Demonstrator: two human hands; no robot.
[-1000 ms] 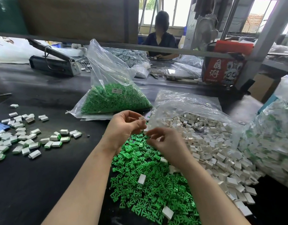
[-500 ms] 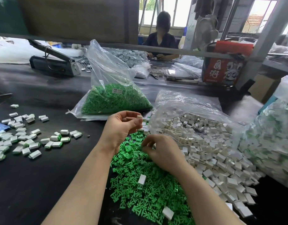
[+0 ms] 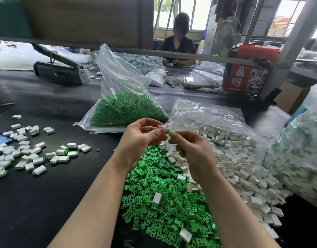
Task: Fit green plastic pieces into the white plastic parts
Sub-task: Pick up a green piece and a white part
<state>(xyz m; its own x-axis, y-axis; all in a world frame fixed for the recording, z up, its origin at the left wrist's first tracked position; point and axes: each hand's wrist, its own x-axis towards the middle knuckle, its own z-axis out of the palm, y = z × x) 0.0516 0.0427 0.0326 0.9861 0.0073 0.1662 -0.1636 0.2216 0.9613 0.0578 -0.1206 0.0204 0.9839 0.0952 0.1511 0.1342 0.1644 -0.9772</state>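
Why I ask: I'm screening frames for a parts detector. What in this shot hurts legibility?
Head view: the windows behind are blown out; wide-angle bending curves the shelf rail; glare streaks the clear bag over the white parts; the green piece between the left hand and right hand looks small and soft.

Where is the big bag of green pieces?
The bag of green pieces lies on the black table, mid-frame, just beyond the left hand.
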